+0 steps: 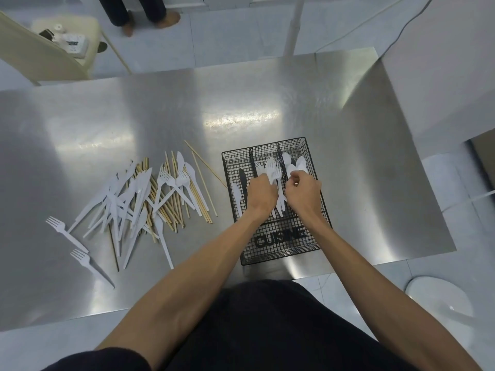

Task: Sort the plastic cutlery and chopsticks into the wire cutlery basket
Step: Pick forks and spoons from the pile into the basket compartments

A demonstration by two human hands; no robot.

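On the far left of the steel table [80,124] I see two white forks [65,232] lying apart from the rest, tines toward the upper left, handles running down to the right. Next to them sits the loose pile of white plastic cutlery [128,202] tangled with wooden chopsticks [166,199]; most pieces lie lengthwise away from me, fanned and crossing each other. Two more chopsticks lie at the pile's right edge, slanting toward the wire cutlery basket [281,250].

The basket stands right of centre, its long compartments running away from me. A few knives [237,192] lie in the left compartment, lengthwise with it. My left hand [261,194] is over the middle compartment, closed around a bunch of forks [273,170] with the tines pointing away from me. My right hand [302,191] hovers over the right compartment, fingers curled in; I cannot tell whether it grips anything. White spoons [293,163] lie beyond it, bowls at the far end.
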